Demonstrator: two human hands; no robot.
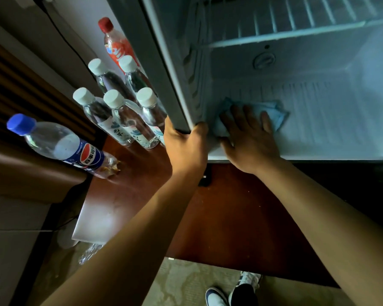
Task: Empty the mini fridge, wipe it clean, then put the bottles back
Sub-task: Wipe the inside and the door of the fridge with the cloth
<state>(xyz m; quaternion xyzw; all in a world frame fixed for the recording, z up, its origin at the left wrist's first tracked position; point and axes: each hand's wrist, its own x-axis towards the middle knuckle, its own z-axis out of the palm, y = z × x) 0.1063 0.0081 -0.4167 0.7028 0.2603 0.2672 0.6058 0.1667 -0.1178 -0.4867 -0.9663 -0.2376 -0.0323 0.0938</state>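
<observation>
soft blue cloth [272, 109], clear glossy plastic bottles [128, 122] — polished wood tabletop [230, 217]

The mini fridge [296, 85] filled the upper right of the frame, standing on a wooden counter [230, 217]. A wire shelf [285, 29] crossed its top. On its floor, at lower left, lay a cloth [272, 109] under the right hand [250, 138]. The left hand [186, 144] sat on the fridge's left front edge. Left of the fridge stood five water bottles [119, 115], a soda bottle [115, 43] behind them and a cola bottle [60, 146] at far left.
</observation>
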